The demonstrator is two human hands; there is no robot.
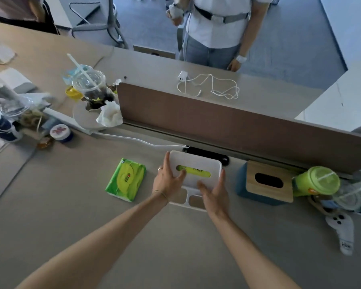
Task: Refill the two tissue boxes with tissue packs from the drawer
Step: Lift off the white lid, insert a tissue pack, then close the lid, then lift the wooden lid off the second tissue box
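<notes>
A wide grey counter (71, 215) fills the view, and a brown partition panel (227, 124) runs across its far edge. Beyond the panel a second person stands in a white shirt (219, 19) and jeans.

Against the panel at the right sits a blue tissue box (243, 186) with a wooden lid (269, 180); the lid's dark oval slot shows nothing inside. Just right of it stands a green lidded cup (319, 180), and nearer the front edge lies a white controller (342, 232).

In the middle a white tissue box (196, 176) rests on the counter, its lid carrying a slot through which yellow-green packaging shows. An open tray section with two compartments juts from its near side. The left hand (167, 182) grips the box's left edge, fingers up along the side and thumb pressed at the slot's left end. The right hand (215, 190) clasps the near right corner, fingers along the right side and thumb on the lid.

A green tissue pack (126, 179) lies flat on the counter just left of the white box, apart from the left hand.

At the far left, clutter stands on the counter: a clear plastic cup (90, 86) with a straw, a crumpled white tissue (111, 114), a small round tin (61, 132). A white charger (182, 76) with its coiled cable lies on the far counter behind the panel.
</notes>
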